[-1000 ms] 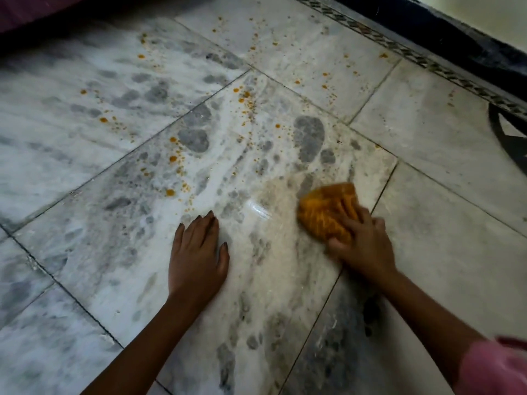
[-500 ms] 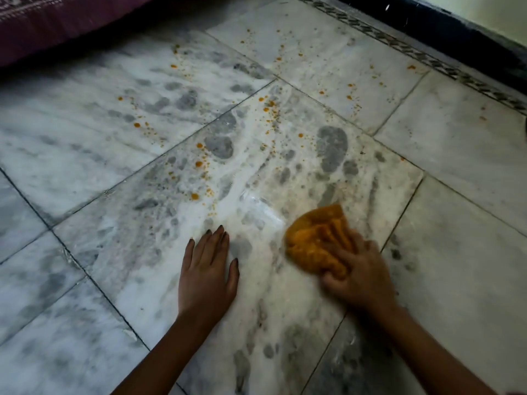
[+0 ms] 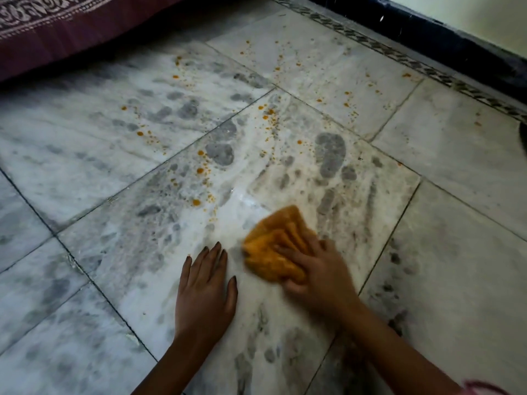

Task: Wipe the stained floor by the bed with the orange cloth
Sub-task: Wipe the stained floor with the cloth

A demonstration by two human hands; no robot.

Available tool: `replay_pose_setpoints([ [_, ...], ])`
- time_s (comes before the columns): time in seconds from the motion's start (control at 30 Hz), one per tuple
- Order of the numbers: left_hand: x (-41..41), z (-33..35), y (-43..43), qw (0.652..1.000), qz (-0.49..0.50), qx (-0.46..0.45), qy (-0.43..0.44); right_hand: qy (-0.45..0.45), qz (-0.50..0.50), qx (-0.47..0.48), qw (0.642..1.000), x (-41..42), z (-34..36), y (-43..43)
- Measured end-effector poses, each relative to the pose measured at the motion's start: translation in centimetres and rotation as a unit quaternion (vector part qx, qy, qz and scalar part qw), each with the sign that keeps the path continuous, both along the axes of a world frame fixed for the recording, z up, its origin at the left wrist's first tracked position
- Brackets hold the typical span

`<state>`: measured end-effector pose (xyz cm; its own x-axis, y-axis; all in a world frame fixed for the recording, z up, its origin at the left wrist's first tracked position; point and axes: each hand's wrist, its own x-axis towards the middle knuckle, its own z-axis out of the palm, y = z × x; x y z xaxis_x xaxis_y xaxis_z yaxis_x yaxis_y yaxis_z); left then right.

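One cloth (image 3: pixel 278 246), bunched on the floor (image 3: pixel 442 252), pressed under the closed right hand (image 3: pixel 316 273). Left hand (image 3: pixel 206 289) flat and open just left of the cloth, holding nothing. Many orange spots (image 3: pixel 199 169) beyond the cloth, toward the bed (image 3: pixel 57 32).

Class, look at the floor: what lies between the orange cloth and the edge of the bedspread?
In the head view, marble tiles speckled with orange spots lie between the orange cloth and the bedspread; no other object.

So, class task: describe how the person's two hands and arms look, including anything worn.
Both forearms are bare. The left hand has dark fingernails and no rings or watch showing. The right hand is motion-blurred. A pink sleeve edge shows at the bottom right corner.
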<state>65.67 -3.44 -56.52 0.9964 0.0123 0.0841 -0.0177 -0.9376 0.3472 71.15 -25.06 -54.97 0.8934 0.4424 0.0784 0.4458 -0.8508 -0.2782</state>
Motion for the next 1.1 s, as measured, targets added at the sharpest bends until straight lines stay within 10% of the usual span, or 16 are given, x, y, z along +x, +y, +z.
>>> replay_pose_setpoints([
  [0.2, -0.8, -0.1, 0.3, 1.000, -0.017, -0.004, 0.010, 0.052, -0.263, -0.037, 0.963, 8.6, 1.0, -2.6],
  [0.5, 0.2, 0.2, -1.5, 0.998, -0.058, -0.009, -0.008, 0.018, -0.051, 0.008, 0.999, -1.7, -0.1, 0.3],
  [0.77, 3.6, 0.3, -4.5, 0.991, -0.132, 0.019, 0.005, 0.052, -0.377, -0.018, 0.925, 6.2, 0.8, -8.4],
  [1.1, 4.7, 1.0, -4.2, 0.980, -0.189, 0.030, 0.049, 0.096, -0.104, -0.081, 0.987, -1.7, 2.4, -5.4],
])
